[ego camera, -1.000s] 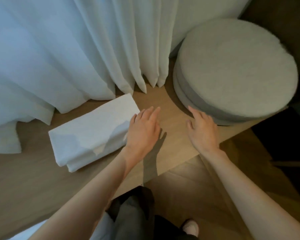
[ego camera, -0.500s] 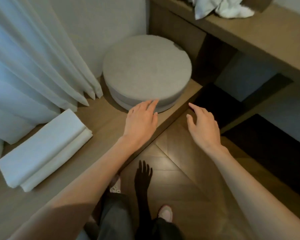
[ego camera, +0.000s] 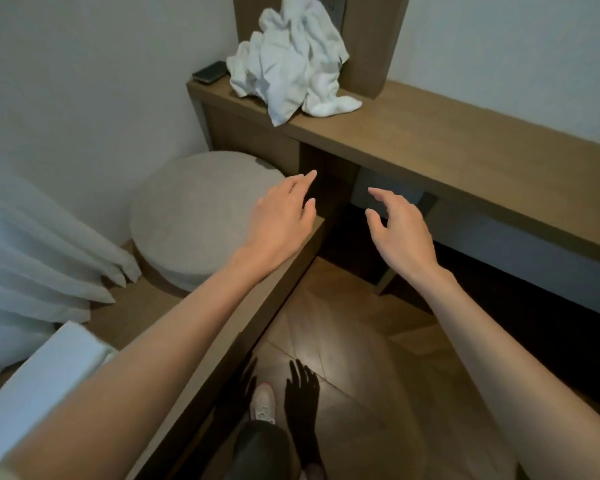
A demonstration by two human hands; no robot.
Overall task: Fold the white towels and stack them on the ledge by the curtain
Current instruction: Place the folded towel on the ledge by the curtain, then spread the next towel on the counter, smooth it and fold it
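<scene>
My left hand (ego camera: 281,216) and right hand (ego camera: 400,233) are empty, fingers loosely spread, and have left the folded towel (ego camera: 49,372) on the ledge (ego camera: 125,320) by the curtain (ego camera: 32,254). My view has swung to the crumpled towel (ego camera: 291,64) on the desk (ego camera: 430,143), well beyond both hands. I judge that one is next.

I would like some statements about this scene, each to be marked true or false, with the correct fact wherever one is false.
1. The left hand and the right hand hold nothing. True.
2. The crumpled towel lies on the floor. False: it lies on the wooden desk.
3. A dark phone lies beside the crumpled towel. True.
4. The folded towel rests on the round cushion. False: it rests on the ledge near the curtain.
</scene>
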